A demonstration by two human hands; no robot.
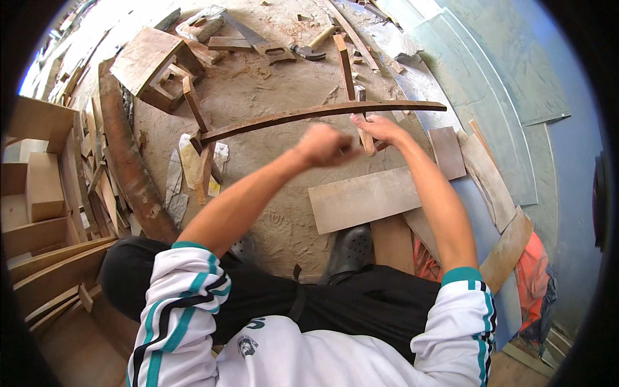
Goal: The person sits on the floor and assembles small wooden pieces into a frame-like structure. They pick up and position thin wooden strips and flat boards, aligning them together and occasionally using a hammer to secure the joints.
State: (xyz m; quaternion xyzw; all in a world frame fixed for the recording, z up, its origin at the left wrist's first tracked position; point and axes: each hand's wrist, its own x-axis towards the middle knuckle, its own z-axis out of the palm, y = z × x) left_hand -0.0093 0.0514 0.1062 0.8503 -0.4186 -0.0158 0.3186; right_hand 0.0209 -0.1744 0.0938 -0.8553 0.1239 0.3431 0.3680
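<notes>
head view, long curved dark wooden strip [309, 113], seemingly thin

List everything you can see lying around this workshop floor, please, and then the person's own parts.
Long curved strip: one, dark brown, across the middle, right hand on it.
Flat board: one, grey-brown, on the sandy floor below the hands.
Hammer: one, pale handle, top centre.
Handsaw: one, top centre, left of the hammer.
Small wooden stool: one, brown, upper left.
Stacked planks: several, tan, left edge.
Pale sheets: several, grey-green, upper right.
Black shoe: one showing clearly, lower centre.
Left hand: closed in a fist, blurred; contents unclear.
Right hand: gripping the strip.
</notes>
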